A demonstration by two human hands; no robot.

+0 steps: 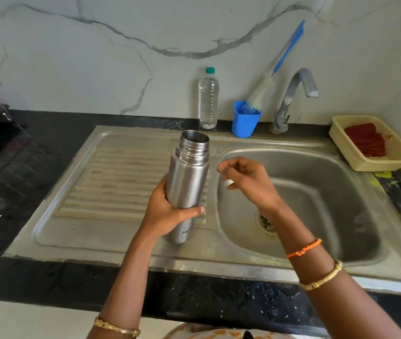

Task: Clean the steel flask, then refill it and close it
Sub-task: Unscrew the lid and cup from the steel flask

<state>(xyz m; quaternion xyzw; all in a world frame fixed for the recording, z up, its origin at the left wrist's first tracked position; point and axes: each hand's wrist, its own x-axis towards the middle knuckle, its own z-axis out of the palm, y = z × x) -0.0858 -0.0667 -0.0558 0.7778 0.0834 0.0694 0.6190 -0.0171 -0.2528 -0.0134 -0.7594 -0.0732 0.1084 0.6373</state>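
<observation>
Steel flask [187, 184], uncapped, is held upright over the sink [131, 231] drainboard, the left hand [167, 214] wrapped round its lower body to steady it; right hand [245, 178] hovers beside, curled fingers [228, 167] pinching a small white object, identity unclear.

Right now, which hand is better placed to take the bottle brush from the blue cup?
Right hand: it is nearer the bottle brush, and the left hand holds the steel flask.

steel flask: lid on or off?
Off. The steel flask, gripped by the left hand, shows bare neck threads and an open mouth.
</observation>
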